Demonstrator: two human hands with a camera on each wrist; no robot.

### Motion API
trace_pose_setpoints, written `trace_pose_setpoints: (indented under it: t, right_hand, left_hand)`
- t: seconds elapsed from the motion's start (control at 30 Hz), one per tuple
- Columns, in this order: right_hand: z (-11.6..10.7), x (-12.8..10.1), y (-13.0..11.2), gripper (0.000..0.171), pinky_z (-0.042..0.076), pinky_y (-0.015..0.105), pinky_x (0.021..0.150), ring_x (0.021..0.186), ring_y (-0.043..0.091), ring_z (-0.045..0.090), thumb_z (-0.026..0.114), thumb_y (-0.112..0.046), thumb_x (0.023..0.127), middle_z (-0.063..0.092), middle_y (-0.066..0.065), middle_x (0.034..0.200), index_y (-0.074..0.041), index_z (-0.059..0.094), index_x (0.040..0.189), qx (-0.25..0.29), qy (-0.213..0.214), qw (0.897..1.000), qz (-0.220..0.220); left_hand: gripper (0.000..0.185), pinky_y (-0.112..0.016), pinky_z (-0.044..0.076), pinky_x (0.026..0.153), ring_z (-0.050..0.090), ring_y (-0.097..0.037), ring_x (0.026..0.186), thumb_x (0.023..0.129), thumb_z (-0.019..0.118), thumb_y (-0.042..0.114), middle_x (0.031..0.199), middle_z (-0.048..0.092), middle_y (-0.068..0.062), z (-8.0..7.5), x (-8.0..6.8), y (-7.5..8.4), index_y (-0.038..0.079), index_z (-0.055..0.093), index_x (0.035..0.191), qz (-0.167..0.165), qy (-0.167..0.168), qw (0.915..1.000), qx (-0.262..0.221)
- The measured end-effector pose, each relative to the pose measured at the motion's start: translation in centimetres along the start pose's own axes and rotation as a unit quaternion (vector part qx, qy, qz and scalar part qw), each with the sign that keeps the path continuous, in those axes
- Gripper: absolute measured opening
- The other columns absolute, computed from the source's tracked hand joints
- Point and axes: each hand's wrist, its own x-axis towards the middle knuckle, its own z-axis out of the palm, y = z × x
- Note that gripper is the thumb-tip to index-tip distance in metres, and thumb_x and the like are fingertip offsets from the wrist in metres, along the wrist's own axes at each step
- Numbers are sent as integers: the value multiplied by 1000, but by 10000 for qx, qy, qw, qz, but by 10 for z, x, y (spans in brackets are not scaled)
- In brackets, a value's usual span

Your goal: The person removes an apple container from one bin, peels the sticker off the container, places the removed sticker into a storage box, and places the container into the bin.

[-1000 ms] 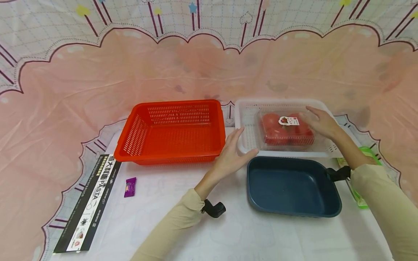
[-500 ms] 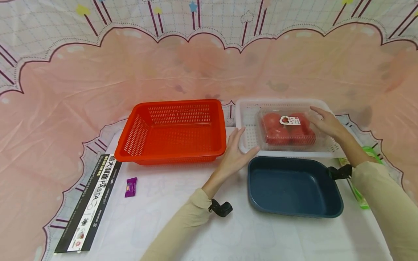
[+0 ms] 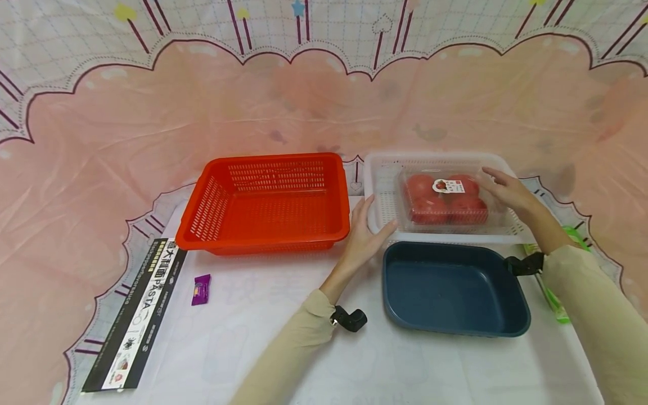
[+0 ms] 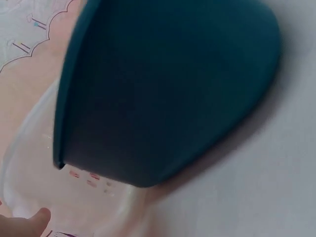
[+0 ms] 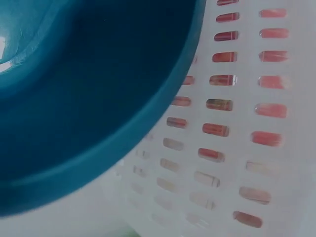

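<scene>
In the head view a white perforated basket (image 3: 381,208) stands at the back right. Inside it sits a clear plastic box of tomatoes (image 3: 430,209) with a white label. My left hand (image 3: 361,236) is at the basket's front left corner, fingers extended along its left side and thumb apart, near the front rim. In the left wrist view only a thumb (image 4: 27,224) shows beside the basket (image 4: 59,195). Over the basket's right end, my right hand (image 3: 513,197) reaches with extended fingers beside the box; contact is unclear. The right wrist view shows the slotted basket wall (image 5: 237,153), not the hand.
A dark blue tray (image 3: 455,292) stands before the white basket. The red basket (image 3: 283,219) is left of my left hand. A black-and-white pasta box (image 3: 136,315) and a small purple packet (image 3: 201,289) lie left. A green packet (image 3: 557,306) lies partly hidden under my right arm.
My left forearm has shifted right, and the left hand has come nearer the white basket's corner. My right hand has moved slightly right, away from the tomato label.
</scene>
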Motion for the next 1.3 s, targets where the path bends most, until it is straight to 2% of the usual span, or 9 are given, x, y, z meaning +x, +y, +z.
trace_pose_setpoints:
  t: [0.13,0.33,0.53,0.67,0.77,0.9,1.0,1.2,1.3]
  right_hand:
    - [2,3,5,84,41,40,77,112,39,39,31,-62,96,0,28,160,-16,-6,156,215,-70,9997,93]
    - [5,7,11,83,35,30,70,85,12,37,31,-62,97,6,25,159,-17,-7,155,475,-203,9985,152]
    - [6,8,15,80,41,23,79,117,21,40,39,-51,99,-3,23,162,-21,-9,155,714,-293,9969,164]
    - [7,8,16,81,35,48,112,142,41,20,44,-49,99,-12,22,161,-24,-9,155,988,-351,9941,276]
    - [9,8,18,80,19,62,117,146,49,9,43,-46,100,-14,23,160,-24,-11,154,1003,-377,9941,193]
    - [14,10,23,78,48,31,97,138,44,31,39,-44,102,-5,30,159,-21,-13,154,689,-347,9970,-69]
    - [16,10,24,77,43,10,72,128,36,41,39,-43,102,2,33,158,-19,-12,154,594,-311,9976,-146]
    - [15,10,25,78,47,17,70,87,-4,52,39,-45,101,18,38,152,-18,-11,155,539,-241,9982,-110]
    - [15,10,26,80,47,23,66,78,-4,50,41,-48,100,28,36,145,-19,-9,155,410,-158,9990,-72]
  left_hand:
    - [80,-62,30,113,30,-31,143,85,66,48,162,17,-4,5,2,-2,28,28,152,-84,49,9999,-96]
    - [78,-57,30,115,34,-28,140,85,68,44,159,24,-3,9,4,-6,25,31,151,62,233,9995,-191]
    - [77,-52,29,118,35,-26,140,85,70,39,158,28,-4,9,5,-13,21,33,151,317,343,9984,-311]
    - [78,-50,28,119,34,-24,141,85,70,39,158,28,-2,8,5,-15,24,33,151,303,299,9981,-449]
    - [77,-48,28,119,32,-22,142,85,70,38,159,27,-1,7,3,-17,26,33,151,268,253,9974,-611]
    - [76,-45,31,118,30,-20,144,85,70,37,159,26,2,6,1,-19,27,32,151,185,199,9967,-759]
    - [77,-44,32,118,31,-20,143,86,69,36,159,26,2,6,-1,-19,24,31,151,203,211,9959,-857]
    - [77,-45,32,118,31,-20,142,86,69,36,159,27,3,9,-2,-18,23,31,152,258,206,9949,-949]
    - [76,-45,32,118,31,-20,142,86,69,35,159,26,3,10,-1,-18,25,31,151,251,200,9951,-931]
